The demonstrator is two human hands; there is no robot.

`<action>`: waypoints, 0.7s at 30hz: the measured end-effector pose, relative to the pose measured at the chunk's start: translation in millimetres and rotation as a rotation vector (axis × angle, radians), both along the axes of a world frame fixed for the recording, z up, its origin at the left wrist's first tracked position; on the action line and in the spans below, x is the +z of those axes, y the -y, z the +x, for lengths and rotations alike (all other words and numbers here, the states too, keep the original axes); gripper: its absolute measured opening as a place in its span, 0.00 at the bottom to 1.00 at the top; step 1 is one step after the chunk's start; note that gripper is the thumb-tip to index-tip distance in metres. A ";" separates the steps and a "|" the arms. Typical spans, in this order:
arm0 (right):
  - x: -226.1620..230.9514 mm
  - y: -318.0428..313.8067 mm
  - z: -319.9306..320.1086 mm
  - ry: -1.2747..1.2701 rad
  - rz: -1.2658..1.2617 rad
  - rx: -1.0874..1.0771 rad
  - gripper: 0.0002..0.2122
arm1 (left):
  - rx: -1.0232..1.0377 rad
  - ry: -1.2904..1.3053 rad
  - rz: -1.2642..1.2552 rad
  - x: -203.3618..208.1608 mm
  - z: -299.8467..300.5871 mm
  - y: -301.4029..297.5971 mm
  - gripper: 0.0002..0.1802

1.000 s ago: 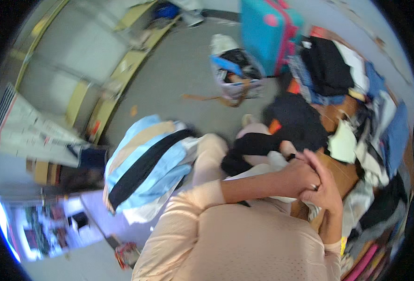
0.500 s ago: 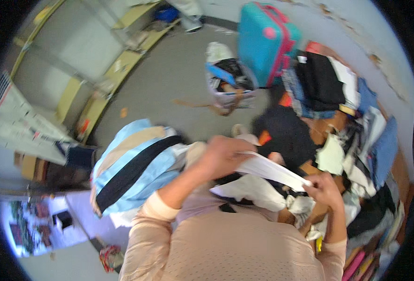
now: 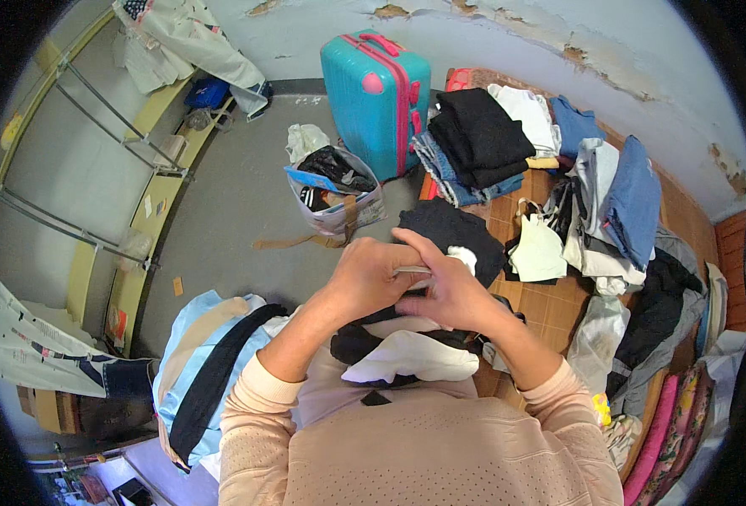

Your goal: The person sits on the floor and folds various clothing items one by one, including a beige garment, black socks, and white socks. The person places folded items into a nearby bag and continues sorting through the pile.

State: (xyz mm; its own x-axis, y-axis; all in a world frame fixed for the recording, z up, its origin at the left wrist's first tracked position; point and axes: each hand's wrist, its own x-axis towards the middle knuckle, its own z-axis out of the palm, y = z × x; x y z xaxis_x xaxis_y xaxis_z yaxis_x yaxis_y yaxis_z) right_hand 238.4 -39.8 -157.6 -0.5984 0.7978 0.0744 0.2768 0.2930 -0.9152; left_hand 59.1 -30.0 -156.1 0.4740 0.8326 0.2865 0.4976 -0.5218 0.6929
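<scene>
My left hand [image 3: 369, 274] and my right hand [image 3: 453, 295] meet in front of my body, both closed with the fingertips together. Between them they grip a white sock [image 3: 464, 256]; most of it is hidden behind the fingers, and a white end shows past my right hand. A second white sock [image 3: 411, 357] lies across my lap just below the hands. Dark cloth [image 3: 358, 344] is bunched beneath it, partly covered. Beyond the hands sits a heap of black cloth [image 3: 453, 232].
At the left lies a light blue, beige and black pile of clothes [image 3: 209, 363]. Farther off stand a filled bag [image 3: 339, 207] and a teal suitcase [image 3: 373, 110]. Folded clothes [image 3: 478, 139] are stacked on the brown tiled surface [image 3: 542, 316] at the right. A metal-railed shelf [image 3: 150, 202] lines the left.
The white sock was stretched between my hands; now the hands have come together and it is bunched between them. My view has turned, shifting the suitcase and bag leftward.
</scene>
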 end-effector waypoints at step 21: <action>-88.4 -7.6 73.5 -0.978 -0.654 -0.185 0.08 | 0.181 0.233 -0.431 -31.5 -19.1 -12.0 0.04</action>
State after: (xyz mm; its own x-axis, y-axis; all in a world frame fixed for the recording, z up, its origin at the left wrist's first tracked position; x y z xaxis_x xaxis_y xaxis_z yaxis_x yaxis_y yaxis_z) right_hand 311.9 -32.2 -246.1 -0.3860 0.9223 -0.0179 -0.6326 -0.2788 -0.7225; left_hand 40.1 -18.1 -187.6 0.2764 0.9608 -0.0199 0.3606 -0.0845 0.9289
